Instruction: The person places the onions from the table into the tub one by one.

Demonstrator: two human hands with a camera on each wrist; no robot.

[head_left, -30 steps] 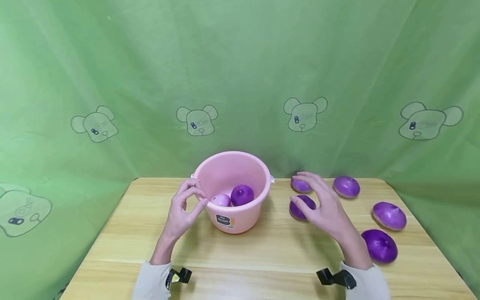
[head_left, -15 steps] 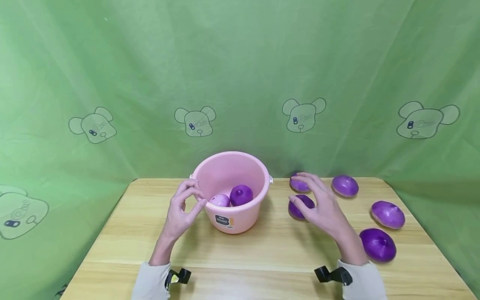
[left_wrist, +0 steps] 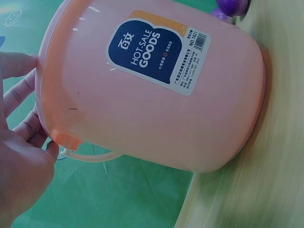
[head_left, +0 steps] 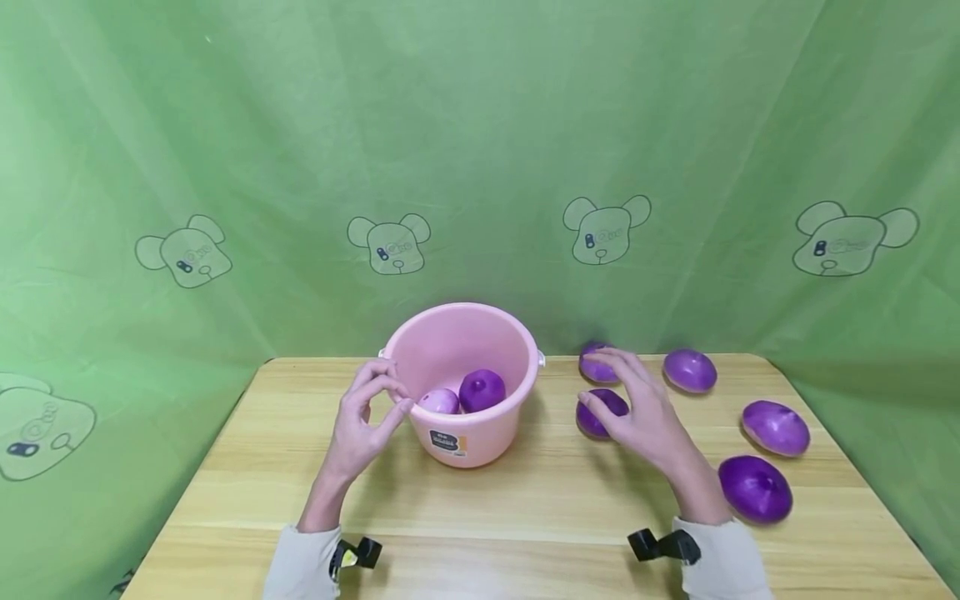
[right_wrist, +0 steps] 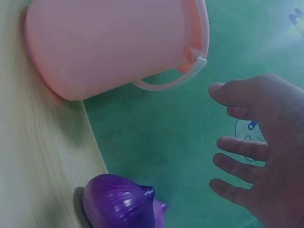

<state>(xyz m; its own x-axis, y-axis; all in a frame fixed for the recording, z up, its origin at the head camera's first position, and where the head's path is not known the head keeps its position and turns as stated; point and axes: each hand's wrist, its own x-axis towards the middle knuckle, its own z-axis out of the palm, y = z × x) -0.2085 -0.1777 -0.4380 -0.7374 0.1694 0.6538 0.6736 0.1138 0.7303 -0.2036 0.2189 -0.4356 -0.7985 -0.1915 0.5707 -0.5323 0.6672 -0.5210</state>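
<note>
A pink bucket (head_left: 480,437) stands upright on the table, holding a pale purple onion (head_left: 439,402) and a darker purple onion (head_left: 482,390). My left hand (head_left: 362,425) grips its left front rim, thumb and fingertips right at the edge; the left wrist view shows the thumb (left_wrist: 16,65) against the rim. To the right of the bucket, my right hand (head_left: 647,410) hovers with fingers spread and slightly bent, holding nothing. Just beyond its thumb lies a dark purple onion (head_left: 596,414), with a lighter onion (head_left: 594,363) behind, partly hidden by the fingers.
More glossy purple onions lie at right: one at the back edge (head_left: 690,371), a light one (head_left: 776,428) and a dark one (head_left: 756,490) near the right forearm. A green curtain (head_left: 480,150) hangs right behind the wooden table (head_left: 480,533). The bucket's handle (right_wrist: 173,83) hangs behind it.
The right hand has shifted very slightly down and left, along with a small drift of the whole view. The left hand, bucket and onions otherwise stay as they were.
</note>
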